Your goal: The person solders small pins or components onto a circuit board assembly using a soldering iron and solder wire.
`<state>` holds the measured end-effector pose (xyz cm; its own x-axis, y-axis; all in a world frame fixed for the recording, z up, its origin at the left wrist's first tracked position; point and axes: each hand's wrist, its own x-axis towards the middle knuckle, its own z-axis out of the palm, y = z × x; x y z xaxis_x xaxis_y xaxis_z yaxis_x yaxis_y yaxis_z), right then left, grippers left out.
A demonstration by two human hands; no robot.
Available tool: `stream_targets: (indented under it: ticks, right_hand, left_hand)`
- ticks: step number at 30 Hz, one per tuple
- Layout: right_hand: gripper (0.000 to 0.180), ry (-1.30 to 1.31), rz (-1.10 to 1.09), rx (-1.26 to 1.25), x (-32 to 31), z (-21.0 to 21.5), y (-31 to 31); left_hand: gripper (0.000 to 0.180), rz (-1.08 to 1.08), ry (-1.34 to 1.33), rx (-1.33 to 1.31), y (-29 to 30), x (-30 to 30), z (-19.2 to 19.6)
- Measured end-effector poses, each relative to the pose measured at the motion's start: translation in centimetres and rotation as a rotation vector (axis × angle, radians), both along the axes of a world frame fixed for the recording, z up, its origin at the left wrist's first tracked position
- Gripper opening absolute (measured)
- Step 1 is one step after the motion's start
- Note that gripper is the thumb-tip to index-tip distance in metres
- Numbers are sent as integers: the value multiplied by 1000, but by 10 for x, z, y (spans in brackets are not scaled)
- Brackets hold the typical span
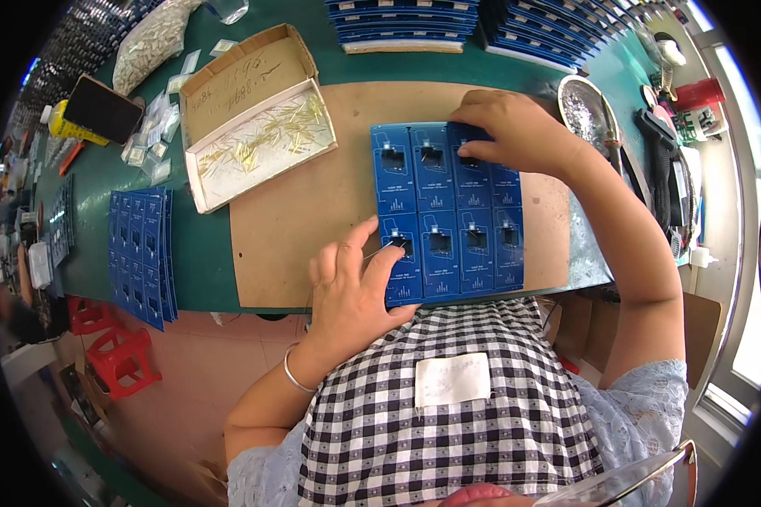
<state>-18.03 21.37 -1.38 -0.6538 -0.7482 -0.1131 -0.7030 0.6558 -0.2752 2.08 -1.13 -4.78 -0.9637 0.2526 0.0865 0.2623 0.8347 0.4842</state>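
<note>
A blue panel of several joined circuit boards point(437, 213), each with a dark cut-out and white print, lies in front of me. My left hand point(353, 272) is at its near left corner. A thin wire-like pin point(378, 251) runs between its thumb and index finger toward a cut-out. At the far right corner, my right hand point(511, 127) holds the panel, its fingers bent over the far edge and its thumb on the upper face. That hand covers part of the far boards, and its fingertips are partly hidden.
An open cardboard box point(266, 139) of fine gold-coloured pins stands left of the panel on a brown board point(292, 245). Stacked blue panels point(139, 253) lie at the left, more stacks point(402, 25) at the back. A phone point(103, 110) and a metal pan point(585, 106) flank the work area.
</note>
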Motion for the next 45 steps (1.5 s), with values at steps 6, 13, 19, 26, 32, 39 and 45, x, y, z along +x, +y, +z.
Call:
stream_targets:
  ticks: [6,13,19,26,32,39,45]
  right_hand:
    - [30,63,86,-37,-2,14,4]
    - [21,-65,-52,-31,-11,8,-5]
    - [30,-87,-67,136,-28,14,-18]
    - [36,-99,-86,222,-24,19,-20]
    - [38,-92,-88,247,-29,10,-20]
    - [38,-162,-129,251,-30,6,-22]
    - [37,141,-103,-73,22,21,8]
  left_hand:
    - [60,10,105,57,1,1,-12]
    - [62,-11,100,76,-4,0,-15]
    - [66,-63,101,116,-8,-4,-14]
    - [66,-46,156,65,-5,-1,-20]
    - [67,-74,174,87,-7,-3,-23]
    - [61,-67,226,112,-8,-1,-19]
    - [61,-79,253,97,-6,-2,-19]
